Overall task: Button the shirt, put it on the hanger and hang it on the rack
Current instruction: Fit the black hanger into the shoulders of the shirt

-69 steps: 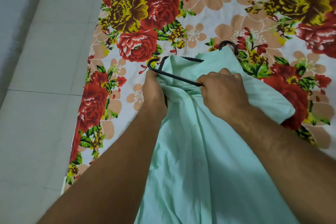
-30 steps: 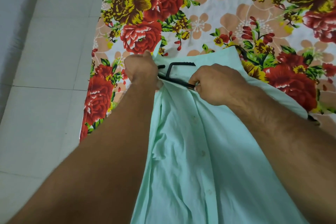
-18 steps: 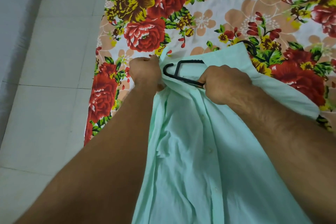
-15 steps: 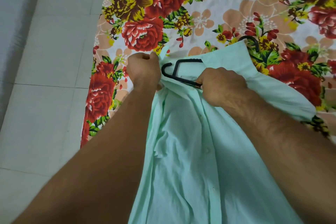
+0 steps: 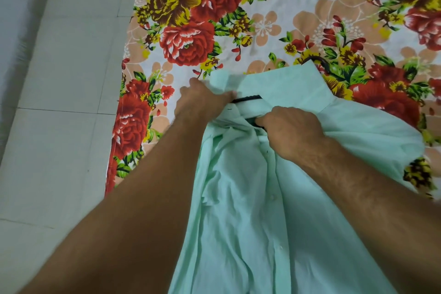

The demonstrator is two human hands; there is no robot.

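Two hands at neck of mint-green cotton shirt [image 5: 250,210]: right hand [image 5: 291,131] curled round black plastic hanger [image 5: 248,98], mostly inside shirt; left hand [image 5: 202,102] pinches shoulder fabric. Shirt lies on floral printed bedsheet [image 5: 274,26]. Risk: hanger end snags collar, strains button.

Floral sheet and tiled floor
A white sheet [image 5: 281,2] printed with red roses, yellow-brown blooms, peach flowers and green leaves spreads beyond the grip and to both sides of it. Its edge falls left of the grip, where a pale tiled floor [image 5: 66,74] with thin grout lines begins; farther left runs a grey band [image 5: 12,31], too blurred to identify.
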